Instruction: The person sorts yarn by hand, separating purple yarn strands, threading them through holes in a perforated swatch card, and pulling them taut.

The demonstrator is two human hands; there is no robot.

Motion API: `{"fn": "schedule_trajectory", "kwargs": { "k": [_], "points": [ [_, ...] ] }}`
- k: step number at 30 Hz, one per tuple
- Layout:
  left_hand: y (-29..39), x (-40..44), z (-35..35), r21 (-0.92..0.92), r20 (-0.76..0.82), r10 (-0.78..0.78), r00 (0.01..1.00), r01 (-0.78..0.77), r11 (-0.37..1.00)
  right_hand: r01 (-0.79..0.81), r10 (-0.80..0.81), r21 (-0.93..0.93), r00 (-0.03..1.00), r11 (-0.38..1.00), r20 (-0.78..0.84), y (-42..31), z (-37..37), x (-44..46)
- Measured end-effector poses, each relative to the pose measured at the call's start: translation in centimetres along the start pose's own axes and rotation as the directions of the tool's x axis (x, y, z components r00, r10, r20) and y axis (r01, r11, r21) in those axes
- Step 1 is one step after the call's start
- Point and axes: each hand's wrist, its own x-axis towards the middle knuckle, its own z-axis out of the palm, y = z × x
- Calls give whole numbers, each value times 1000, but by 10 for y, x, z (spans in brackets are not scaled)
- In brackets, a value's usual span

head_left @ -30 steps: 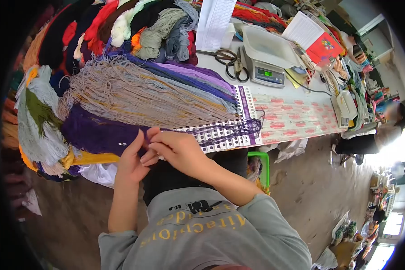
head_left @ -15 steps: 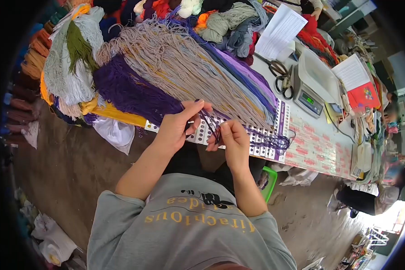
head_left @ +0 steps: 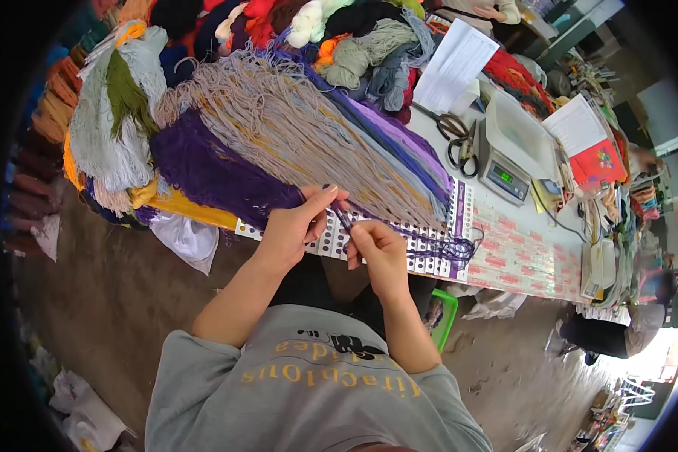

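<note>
Dark purple thread (head_left: 342, 217) runs between my two hands above the table's front edge. My left hand (head_left: 300, 218) pinches one end of it, thumb against fingers, beside a thick bundle of purple thread (head_left: 215, 169). Fingers curled, my right hand (head_left: 377, 247) grips the other part of the strands. Under both hands lie white cards with rows of punched holes (head_left: 328, 245). Loose purple loops (head_left: 459, 248) hang from the cards' right end. Long beige and grey threads (head_left: 301, 132) stretch across the table just beyond my hands.
Scissors (head_left: 465, 143) lie right of the threads, beside a digital scale (head_left: 505, 177) with a clear tray. Yarn skeins (head_left: 365, 56) in several colours are piled at the back. A green basket (head_left: 446, 320) stands below the table edge. Other people (head_left: 618, 331) are farther off.
The view has shifted slightly, so the table sits a little left and lower. My hands remain pinched on the purple thread, whose strands are now drawn closer together.
</note>
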Motion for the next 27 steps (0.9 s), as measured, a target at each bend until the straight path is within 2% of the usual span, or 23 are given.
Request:
{"fn": "schedule_trajectory", "kwargs": {
  "k": [6,9,16,26,27],
  "points": [
    [-3,-3,-1,22,-15,7,1000,-7,1000,99,-97,40,994,994,-53,2,5,-3],
    [0,-1,-1,-27,0,-20,1000,20,999,90,-87,37,994,995,-70,2,6,-3],
    [0,-1,-1,-30,36,41,998,-40,999,104,-99,93,994,990,-54,1,5,-3],
    [2,-1,-3,-121,67,-1,998,9,993,118,-113,50,989,992,-94,0,7,-4],
    [4,0,-1,-169,55,-50,997,58,984,115,-110,51,990,992,-91,-1,7,-4]
  ]
}}
